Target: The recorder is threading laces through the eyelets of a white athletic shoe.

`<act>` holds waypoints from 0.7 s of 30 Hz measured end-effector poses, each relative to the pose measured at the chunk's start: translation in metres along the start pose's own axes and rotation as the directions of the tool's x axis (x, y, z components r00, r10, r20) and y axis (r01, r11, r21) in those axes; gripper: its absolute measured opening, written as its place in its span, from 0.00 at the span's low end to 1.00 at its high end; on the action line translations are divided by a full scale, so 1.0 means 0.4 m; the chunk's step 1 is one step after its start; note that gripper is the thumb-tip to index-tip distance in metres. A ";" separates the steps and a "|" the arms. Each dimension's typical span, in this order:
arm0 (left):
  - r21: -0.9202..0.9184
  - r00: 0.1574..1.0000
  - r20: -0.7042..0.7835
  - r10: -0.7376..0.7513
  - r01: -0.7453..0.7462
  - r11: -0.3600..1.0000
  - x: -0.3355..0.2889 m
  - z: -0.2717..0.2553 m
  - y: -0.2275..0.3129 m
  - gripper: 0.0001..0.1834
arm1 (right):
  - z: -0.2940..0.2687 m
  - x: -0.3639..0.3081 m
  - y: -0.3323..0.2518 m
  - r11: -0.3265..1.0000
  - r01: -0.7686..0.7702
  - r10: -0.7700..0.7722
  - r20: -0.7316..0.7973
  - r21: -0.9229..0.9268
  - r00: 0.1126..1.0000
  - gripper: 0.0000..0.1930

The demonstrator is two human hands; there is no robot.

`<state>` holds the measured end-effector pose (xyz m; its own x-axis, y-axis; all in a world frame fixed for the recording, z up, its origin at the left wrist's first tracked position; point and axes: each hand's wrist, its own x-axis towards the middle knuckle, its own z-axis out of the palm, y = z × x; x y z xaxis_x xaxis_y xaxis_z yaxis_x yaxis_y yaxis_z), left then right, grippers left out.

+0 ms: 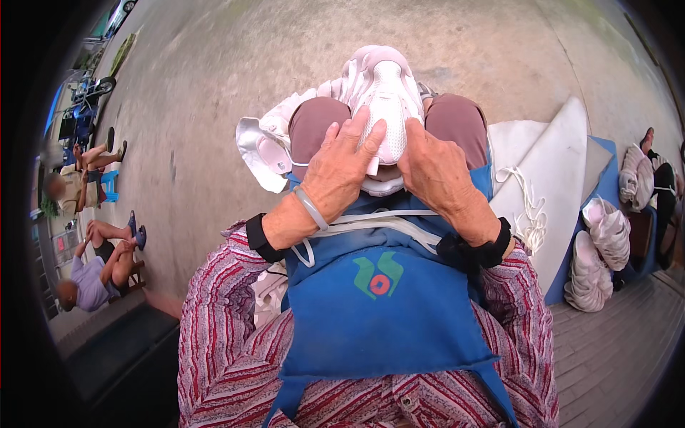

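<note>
A white and pale pink sneaker (389, 96) lies between my knees with its mesh upper facing me and its toe pointing away. My left hand (335, 167), with a pale bangle at the wrist, grips the shoe's left edge near the opening. On the opposite edge my right hand (442, 175) holds it, thumb and fingers bent against the side. White laces (385, 222) lie across the blue apron (385, 321) on my lap. Beside my left knee rests another white and pink shoe (272, 153), partly hidden.
White cloth (539, 171) with a loose bunch of white lace (530, 214) spreads at my right. Bundled pale shoes (599, 250) sit farther right on a blue surface. Two seated people (103, 267) and a motorcycle (89, 100) are at the left, across the concrete ground.
</note>
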<state>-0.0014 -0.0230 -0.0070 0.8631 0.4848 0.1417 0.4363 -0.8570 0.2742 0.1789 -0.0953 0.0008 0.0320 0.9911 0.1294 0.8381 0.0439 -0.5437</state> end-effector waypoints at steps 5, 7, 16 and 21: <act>0.056 1.000 0.001 -0.001 0.001 0.998 -0.020 0.016 0.015 0.35 | 0.014 -0.018 0.020 0.994 -0.036 0.035 0.016 0.102 0.999 0.19; -0.070 0.998 -0.045 -0.043 0.040 0.997 -0.027 0.014 0.006 0.37 | 0.020 -0.022 0.017 0.995 -0.030 0.031 0.001 0.098 1.000 0.20; -0.003 0.999 -0.043 -0.014 0.013 1.000 -0.059 0.003 -0.015 0.33 | -0.081 -0.084 0.019 0.954 0.093 -0.100 0.008 0.286 0.995 0.04; -0.395 0.979 -0.174 -0.111 0.034 0.918 -0.046 -0.048 -0.029 0.17 | -0.052 -0.155 0.000 0.966 0.259 -0.256 0.197 0.008 0.946 0.04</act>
<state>-0.0271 -0.0187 0.0056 0.7521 0.5995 0.2737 0.3290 -0.7015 0.6322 0.1881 -0.1594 0.0101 -0.2916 0.9515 0.0981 0.8133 0.3006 -0.4981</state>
